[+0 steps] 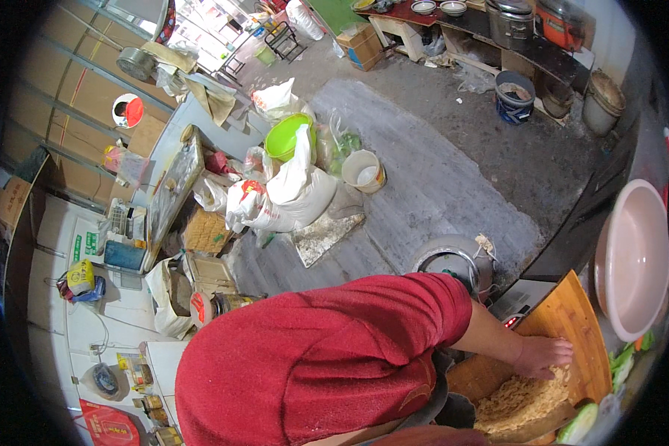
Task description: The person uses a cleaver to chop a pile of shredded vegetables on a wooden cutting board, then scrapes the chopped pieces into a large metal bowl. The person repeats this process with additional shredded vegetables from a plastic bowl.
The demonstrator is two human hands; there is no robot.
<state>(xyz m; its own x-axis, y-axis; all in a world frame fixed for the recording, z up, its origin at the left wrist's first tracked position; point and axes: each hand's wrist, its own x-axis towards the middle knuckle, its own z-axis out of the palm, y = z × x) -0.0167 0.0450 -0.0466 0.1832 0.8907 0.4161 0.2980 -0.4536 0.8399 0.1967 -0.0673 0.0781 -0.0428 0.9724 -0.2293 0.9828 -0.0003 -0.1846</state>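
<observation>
My left hand point(543, 357) lies palm down at the edge of a heap of finely chopped pale tan food point(521, 398). Its fingers are a little apart and grip nothing that I can see. The heap is spread over a wooden cutting board point(582, 329). My right hand is out of view below the picture's lower edge. A broad flat edge crosses the near side of the heap; whether it is a blade I cannot tell. My red-sleeved shoulder and back fill the lower middle and hide part of the board.
A pink basin point(638, 262) stands beyond the board, with a green vegetable point(580, 422) beside it. A round metal vessel point(451, 259) stands by my left arm. White sacks point(304, 192), a green basin point(290, 136) and a white bucket point(363, 171) are on the floor.
</observation>
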